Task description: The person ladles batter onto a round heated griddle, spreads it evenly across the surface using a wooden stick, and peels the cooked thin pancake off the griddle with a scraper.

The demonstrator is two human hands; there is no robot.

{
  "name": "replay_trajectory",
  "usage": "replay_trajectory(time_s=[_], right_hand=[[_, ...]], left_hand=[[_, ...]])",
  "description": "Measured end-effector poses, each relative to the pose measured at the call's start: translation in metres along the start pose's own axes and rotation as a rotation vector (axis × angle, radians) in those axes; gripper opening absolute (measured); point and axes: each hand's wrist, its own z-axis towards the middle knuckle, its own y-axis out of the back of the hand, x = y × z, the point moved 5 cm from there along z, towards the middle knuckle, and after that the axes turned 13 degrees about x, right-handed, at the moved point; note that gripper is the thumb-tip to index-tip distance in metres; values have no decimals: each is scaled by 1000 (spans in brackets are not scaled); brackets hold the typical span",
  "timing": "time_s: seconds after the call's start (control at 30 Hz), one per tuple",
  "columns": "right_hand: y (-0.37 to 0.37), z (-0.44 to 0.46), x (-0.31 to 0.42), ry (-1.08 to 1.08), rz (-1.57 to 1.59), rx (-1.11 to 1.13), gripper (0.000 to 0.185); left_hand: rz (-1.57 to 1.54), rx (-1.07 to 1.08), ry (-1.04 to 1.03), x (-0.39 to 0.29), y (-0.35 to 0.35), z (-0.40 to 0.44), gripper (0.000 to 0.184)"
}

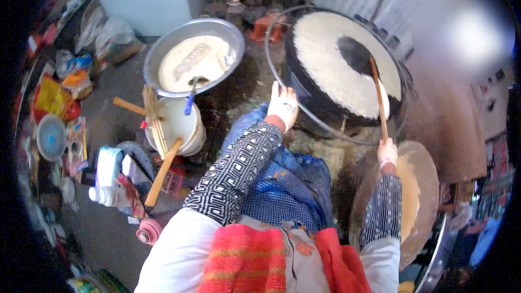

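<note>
I have the right hand [387,153] closed around a long wooden stick [379,95], its far end over the round griddle [354,54], where pale batter [320,38] rings a dark centre. The left hand [284,106] sits at the outer metal hoop [313,119], though I cannot tell whether it grips. Printing on the red-and-yellow bag [50,97] is too blurred to read.

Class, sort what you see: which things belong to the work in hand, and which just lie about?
Belongs, probably: wooden stick in right hand; griddle with pale layer; metal ring by left hand; basin; ladle.
Lying about, seemingly: plastic bags; white bottle; pink object.
</note>
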Motion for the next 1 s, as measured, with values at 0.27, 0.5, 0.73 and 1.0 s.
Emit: replay_trajectory(time_s=[0.27, 0.5, 0.73, 1.0], right_hand=[[-16, 8, -7, 2, -49, -45, 33], [-18, 8, 1, 16, 36, -37, 33], [-13, -27, 34, 65, -56, 57, 32], [-12, -27, 37, 106, -84, 99, 34]], left_hand=[[53, 257, 144, 31, 16, 16, 57], [-116, 58, -365, -103, 41, -31, 48], [101, -62, -299, -102, 5, -29, 47], [86, 34, -216, -73, 4, -23, 47]])
